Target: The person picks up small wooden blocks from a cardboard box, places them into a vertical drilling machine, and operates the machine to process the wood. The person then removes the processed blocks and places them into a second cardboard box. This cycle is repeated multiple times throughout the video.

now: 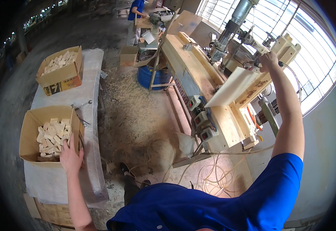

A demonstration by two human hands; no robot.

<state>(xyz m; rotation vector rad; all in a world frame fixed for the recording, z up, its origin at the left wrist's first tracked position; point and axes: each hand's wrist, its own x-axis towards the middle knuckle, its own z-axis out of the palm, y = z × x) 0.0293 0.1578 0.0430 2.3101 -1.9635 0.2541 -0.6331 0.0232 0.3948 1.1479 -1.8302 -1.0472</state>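
My left hand [71, 157] reaches over the near rim of a cardboard box [29, 133], its fingers stretched out and apart. The fingertips are at small pale wooden blocks [53, 138] heaped inside; whether they press on one is hard to see. Up at the right, my right hand [269, 61] is closed round a handle of a drilling machine [229, 29], and a black knob [280, 64] shows beside the fist. Below that hand a pale flat board [232, 87] stands tilted over the wooden workbench [224, 123].
Another box of blocks [59, 75] shares the plastic-covered pallet [65, 101] at my left, with a wrench [84, 104] between the boxes. Switch boxes [202, 118] line the bench's side. Hoses [218, 181] coil on the floor. A blue drum [152, 79] and a co-worker [136, 15] are farther off.
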